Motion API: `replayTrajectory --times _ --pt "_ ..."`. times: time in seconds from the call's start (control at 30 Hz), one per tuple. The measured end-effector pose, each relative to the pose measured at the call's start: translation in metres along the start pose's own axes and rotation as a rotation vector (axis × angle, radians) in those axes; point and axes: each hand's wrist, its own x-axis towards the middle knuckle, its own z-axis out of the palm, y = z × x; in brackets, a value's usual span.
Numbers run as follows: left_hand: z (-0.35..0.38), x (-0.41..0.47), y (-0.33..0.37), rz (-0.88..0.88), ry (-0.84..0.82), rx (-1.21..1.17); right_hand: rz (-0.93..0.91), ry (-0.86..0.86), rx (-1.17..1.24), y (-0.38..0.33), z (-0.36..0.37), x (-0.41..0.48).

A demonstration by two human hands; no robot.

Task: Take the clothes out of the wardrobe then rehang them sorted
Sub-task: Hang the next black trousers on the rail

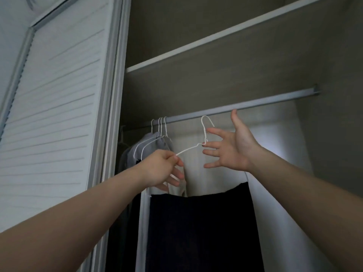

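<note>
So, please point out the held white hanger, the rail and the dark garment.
white hanger [203, 130]: head view, on its hook.
rail [275, 100]: head view, on its bare middle.
dark garment [200, 228]: head view, on the cloth's middle.

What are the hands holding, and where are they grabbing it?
The left hand pinches a white wire hanger by its left sloping arm. The right hand is spread open beside the hanger's neck, gripping nothing.

On my feed I see a bare left forearm [88, 209] and right forearm [306, 185] (smooth, slim), with bare left hand [161, 167] and right hand [235, 148].
</note>
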Motion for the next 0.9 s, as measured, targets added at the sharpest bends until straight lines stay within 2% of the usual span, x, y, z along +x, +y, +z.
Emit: replayTrajectory --times 0.27,0.5,0.6,0.77,0.9 --pt "-0.011 0.073 0.013 0.109 0.273 0.054 -0.083 -0.053 -0.035 -0.03 -0.006 0.099" --pt "-0.012 0.12 0.021 0.082 0.3 0.073 -0.097 -0.028 -0.071 -0.041 -0.017 0.153" --pt "-0.008 0.136 0.013 0.097 0.29 0.19 -0.092 0.003 -0.085 -0.035 -0.026 0.169" --pt "-0.018 0.148 -0.002 0.073 0.337 0.22 -0.1 0.002 -0.113 -0.03 -0.029 0.179" --pt "-0.025 0.155 0.004 0.127 0.35 0.264 -0.114 -0.011 -0.11 -0.037 -0.023 0.184"
